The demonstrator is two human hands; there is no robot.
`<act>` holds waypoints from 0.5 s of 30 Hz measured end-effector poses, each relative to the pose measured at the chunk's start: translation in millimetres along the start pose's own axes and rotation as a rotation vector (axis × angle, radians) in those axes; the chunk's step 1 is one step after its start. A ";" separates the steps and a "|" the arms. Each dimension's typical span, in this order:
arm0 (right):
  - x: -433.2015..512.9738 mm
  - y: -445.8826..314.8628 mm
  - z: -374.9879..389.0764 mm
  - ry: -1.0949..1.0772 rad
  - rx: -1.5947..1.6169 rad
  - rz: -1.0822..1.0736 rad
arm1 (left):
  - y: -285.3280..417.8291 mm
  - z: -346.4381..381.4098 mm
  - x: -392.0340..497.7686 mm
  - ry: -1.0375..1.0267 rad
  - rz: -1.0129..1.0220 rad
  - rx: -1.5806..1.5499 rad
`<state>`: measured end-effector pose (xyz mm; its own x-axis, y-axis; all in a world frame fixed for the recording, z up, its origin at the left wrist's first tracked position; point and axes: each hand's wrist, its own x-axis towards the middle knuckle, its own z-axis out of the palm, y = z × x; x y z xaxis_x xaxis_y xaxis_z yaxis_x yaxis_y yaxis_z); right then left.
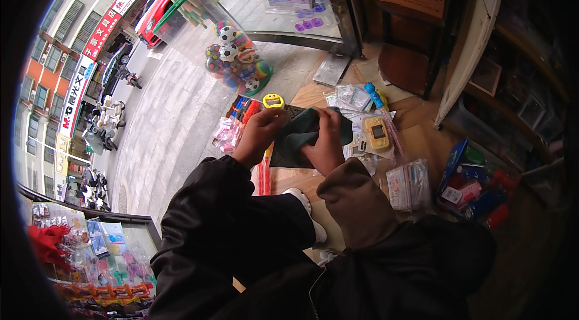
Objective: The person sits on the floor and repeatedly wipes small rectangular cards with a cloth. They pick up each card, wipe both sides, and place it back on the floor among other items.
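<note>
My left hand (260,130) grips a yellow smiley-face toy (273,101) just below its round head. Its lower part is hidden by my fingers. In my right hand (326,141) is a dark green cloth (294,138), bunched and folded between the fingers. The cloth hangs close beside the left hand; whether it touches the toy I cannot tell. Red and yellow strips (263,173) show below the left wrist. Right of the cloth lies a cream handheld game toy (376,133), next to a pink stick with a blue figure top (373,95).
Pink bagged toys (227,133) lie left of my hands. A clear bin of balls (239,60) stands ahead on the paving. Stacked packets (408,186) and a bag of colourful items (477,189) are at right. A glass case (280,17) stands ahead.
</note>
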<state>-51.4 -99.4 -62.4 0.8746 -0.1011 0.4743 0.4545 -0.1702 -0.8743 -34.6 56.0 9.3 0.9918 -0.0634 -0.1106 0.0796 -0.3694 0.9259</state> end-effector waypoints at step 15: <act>7.5 65.7 -41.7 -0.110 0.366 0.399 | 17.1 -12.2 6.2 0.113 -0.036 -0.281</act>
<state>-22.1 -152.2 -112.0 0.9946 0.0186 0.1024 0.0961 0.2137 -0.9722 -25.9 60.6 28.8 0.9914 0.0548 -0.1189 0.1238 -0.0971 0.9875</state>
